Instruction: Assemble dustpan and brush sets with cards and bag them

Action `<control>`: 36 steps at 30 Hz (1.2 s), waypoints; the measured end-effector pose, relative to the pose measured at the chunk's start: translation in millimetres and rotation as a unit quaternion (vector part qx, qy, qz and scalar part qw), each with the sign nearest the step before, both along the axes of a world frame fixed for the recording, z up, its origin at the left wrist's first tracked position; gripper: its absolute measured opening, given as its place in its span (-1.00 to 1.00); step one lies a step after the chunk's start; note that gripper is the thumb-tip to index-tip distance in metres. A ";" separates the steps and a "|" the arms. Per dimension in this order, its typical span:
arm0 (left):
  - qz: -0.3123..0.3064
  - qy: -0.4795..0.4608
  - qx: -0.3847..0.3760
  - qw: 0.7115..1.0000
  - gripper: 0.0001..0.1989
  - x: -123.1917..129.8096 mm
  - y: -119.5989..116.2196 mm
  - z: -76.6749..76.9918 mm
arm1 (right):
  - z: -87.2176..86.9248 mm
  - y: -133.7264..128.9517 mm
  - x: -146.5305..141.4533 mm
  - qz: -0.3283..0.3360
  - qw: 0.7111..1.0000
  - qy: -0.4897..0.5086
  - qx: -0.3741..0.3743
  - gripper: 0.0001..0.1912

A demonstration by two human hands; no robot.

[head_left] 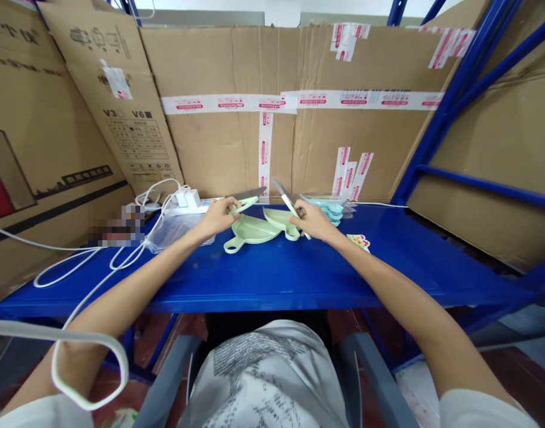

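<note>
"White, thick cable (89,337) loops closest to us, low on the left. Why does it dangle off the smooth blue desk (187,288)?"

"Slack, I'd guess. More white leads gather near the boxy white power adapter (188,198) at the back, perhaps to keep the middle free for the hands."

"And what's the left hand (219,217) up to?"

"Fingers curled, pinching a pale green, loop-shaped plastic piece (246,205). There's a dark, flat blade right by it; I can't tell whether they're one tool. Either way, the fingers keep to the near end, likely for safety."

"The right hand (312,220) looks just as careful."

"It's closed around the slim, pale green handle of a narrow, shiny-bladed knife (288,203). The blade points up and away from the body, presumably so nothing sharp faces the wrist."

"Those green leaves between the hands?"

"One large, pale green leaf-shaped tray (257,230) with a ring handle, and one smaller, pale green leaf-shaped tray (276,219) right against it. Both lie on the desk below the tools, within easy reach, I suppose."

"Is the right hand touching the smaller one?"

"Can't tell from here; the fingers are very near it. Those crumpled teal plastic pieces (330,211) sit just beyond that hand, maybe pushed back for room."
</note>
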State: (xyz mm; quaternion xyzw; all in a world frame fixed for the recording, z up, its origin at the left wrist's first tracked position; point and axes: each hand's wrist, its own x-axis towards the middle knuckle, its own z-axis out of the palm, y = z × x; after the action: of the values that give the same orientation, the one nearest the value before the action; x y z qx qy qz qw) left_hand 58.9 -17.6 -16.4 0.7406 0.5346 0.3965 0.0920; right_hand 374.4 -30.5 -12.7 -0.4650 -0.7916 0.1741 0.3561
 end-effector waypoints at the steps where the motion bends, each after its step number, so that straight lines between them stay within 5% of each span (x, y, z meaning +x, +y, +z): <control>1: 0.000 -0.028 0.016 0.999 -0.81 1.0 -1.9 1.8 | -0.1 0.2 -1.2 0.010 1.000 0.023 -0.004 -0.67; 4: -0.072 -0.157 0.040 0.984 -0.79 10.5 -13.1 5.9 | 0.6 -1.7 -7.4 0.079 0.988 0.131 -0.032 -0.56; 8: -0.224 -0.330 -0.044 0.916 -0.68 27.9 -33.0 8.8 | 2.3 -11.4 -18.6 0.175 0.950 0.246 -0.076 -0.45; 12: -0.312 -0.354 -0.104 0.875 -0.61 39.3 -45.7 5.7 | 0.2 -22.7 -27.2 0.259 0.926 0.260 -0.085 -0.48; 15: -0.360 -0.311 -0.075 0.877 -0.58 43.3 -46.5 -1.7 | -5.2 -26.2 -31.1 0.295 0.920 0.240 -0.089 -0.48; 20: -0.388 -0.206 -0.018 0.898 -0.42 43.6 -39.4 -13.1 | -13.6 -25.4 -33.9 0.283 0.930 0.223 -0.069 -0.47; 25: -0.385 -0.221 -0.021 0.896 -0.34 42.4 -39.8 -12.3 | -15.6 -27.1 -35.5 0.262 0.933 0.244 -0.044 -0.42; 36: -0.383 -0.320 -0.030 0.866 -0.66 43.4 -37.9 -8.1 | -19.5 -33.5 -41.6 0.228 0.943 0.243 -0.004 -0.39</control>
State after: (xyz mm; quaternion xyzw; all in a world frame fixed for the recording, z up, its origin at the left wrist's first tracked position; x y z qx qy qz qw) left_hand 102.3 -55.5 -24.5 0.7166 0.1623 0.5289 0.4248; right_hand 332.8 -64.0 -32.3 -0.2172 -0.7650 0.3617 0.4866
